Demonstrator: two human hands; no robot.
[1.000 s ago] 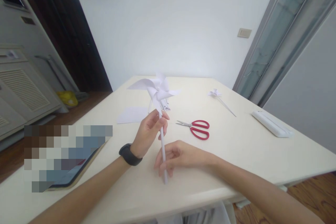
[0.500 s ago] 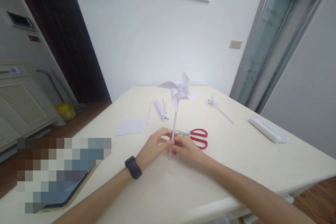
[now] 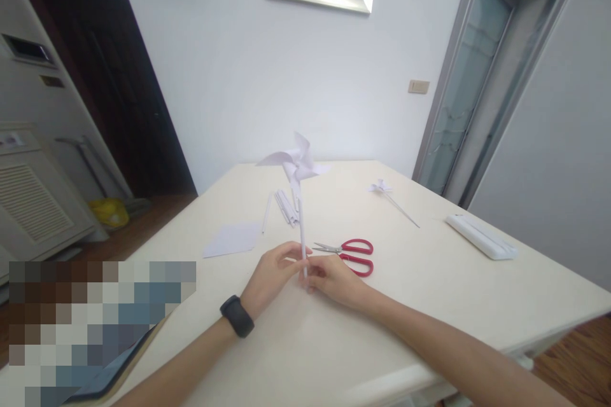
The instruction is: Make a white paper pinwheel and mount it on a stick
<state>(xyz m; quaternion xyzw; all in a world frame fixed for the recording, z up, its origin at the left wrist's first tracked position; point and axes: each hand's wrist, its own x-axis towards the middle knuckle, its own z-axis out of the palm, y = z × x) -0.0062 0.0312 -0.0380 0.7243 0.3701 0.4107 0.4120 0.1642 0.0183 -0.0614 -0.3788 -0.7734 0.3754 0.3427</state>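
A white paper pinwheel (image 3: 294, 164) stands upright on its white stick (image 3: 301, 235) above the cream table (image 3: 429, 292). My left hand (image 3: 274, 275), with a black watch on the wrist, pinches the stick's lower end from the left. From the right, my right hand (image 3: 333, 280) pinches the same lower end, fingers closed on it. Red-handled scissors (image 3: 351, 252) lie just right of my hands.
A sheet of white paper (image 3: 231, 239) and several paper strips (image 3: 285, 206) lie behind my hands. A small pinwheel on a thin stick (image 3: 389, 196) and a white oblong box (image 3: 481, 236) lie at the right. A tablet (image 3: 109, 369) sits at the near left edge.
Both hands came together at the stick's lower end, and the pinwheel went from tilted to upright, farther out over the table. The camera tilted upward.
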